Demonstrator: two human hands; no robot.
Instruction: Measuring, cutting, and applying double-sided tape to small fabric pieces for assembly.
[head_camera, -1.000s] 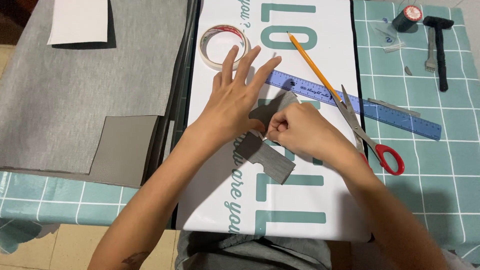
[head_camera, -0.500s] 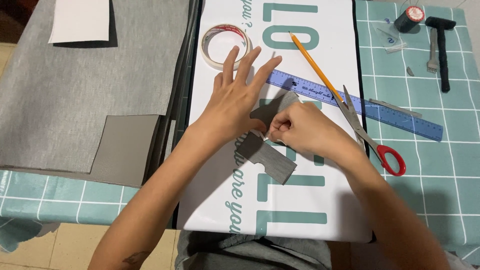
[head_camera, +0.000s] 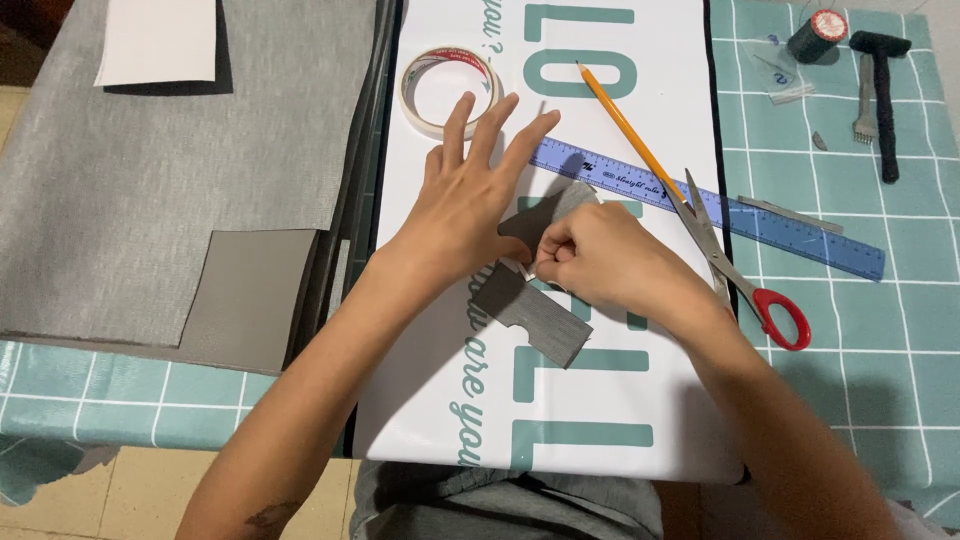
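A small grey cut-out piece of material (head_camera: 535, 315) lies on a white sheet with teal letters (head_camera: 600, 390). My left hand (head_camera: 470, 200) presses flat on the piece's upper part, fingers spread toward a roll of tape (head_camera: 448, 88). My right hand (head_camera: 600, 265) pinches a thin whitish strip at the piece's edge, right beside the left thumb. Both hands meet over the middle of the piece, so that part is hidden.
A blue ruler (head_camera: 720, 205), a yellow pencil (head_camera: 625, 125) and red-handled scissors (head_camera: 745, 270) lie to the right. A dark thread spool (head_camera: 815, 35) and a black hammer-like tool (head_camera: 885, 90) sit far right. Grey fabric (head_camera: 150, 190) covers the left of the checked teal tablecloth (head_camera: 880, 380).
Both hands stay over the grey piece. The right fingers have shifted slightly at its edge; nothing else has moved.
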